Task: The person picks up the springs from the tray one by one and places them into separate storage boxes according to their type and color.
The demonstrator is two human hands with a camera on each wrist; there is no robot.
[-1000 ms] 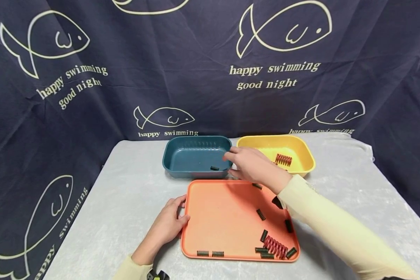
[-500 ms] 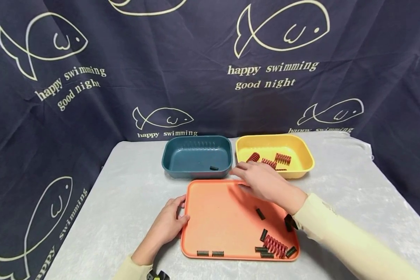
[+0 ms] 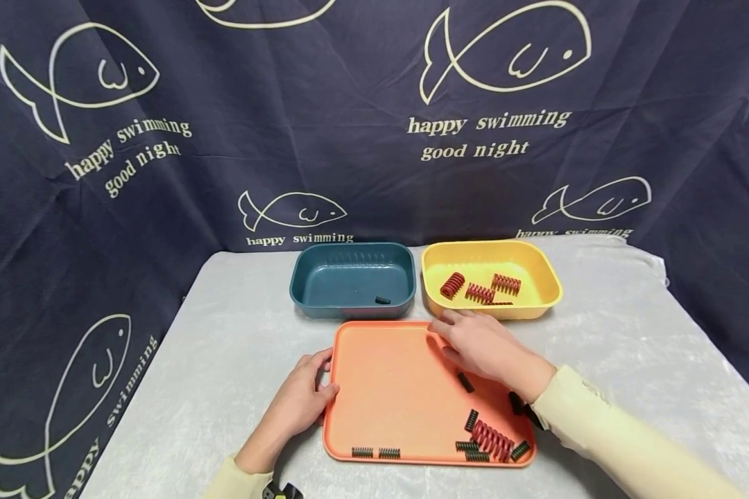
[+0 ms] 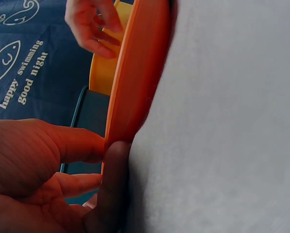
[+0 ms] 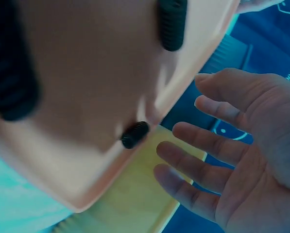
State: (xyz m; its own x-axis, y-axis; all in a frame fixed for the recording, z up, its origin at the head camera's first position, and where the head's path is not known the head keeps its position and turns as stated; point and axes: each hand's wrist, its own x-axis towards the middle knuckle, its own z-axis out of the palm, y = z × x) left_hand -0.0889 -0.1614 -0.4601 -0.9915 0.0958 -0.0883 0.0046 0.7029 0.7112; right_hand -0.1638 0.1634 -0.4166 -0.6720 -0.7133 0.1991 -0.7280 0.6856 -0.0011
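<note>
An orange tray lies on the table, and my left hand grips its left edge. In the left wrist view, the thumb and fingers of the left hand pinch the tray wall. Over the tray's far right part hovers my right hand, fingers spread and relaxed, holding nothing. A small black spring lies at the tray's rim near those fingers; another black spring lies just nearer. One large red spring sits in the near right corner among several black springs.
Behind the tray stand a dark blue bin with one black spring and a yellow bin with several red springs. Two more black springs lie along the tray's near edge. A dark printed curtain hangs behind.
My right hand has drawn back from the blue bin's right rim, rightward and nearer, over the tray. The red springs in the yellow bin came into view. My left hand stays put.
</note>
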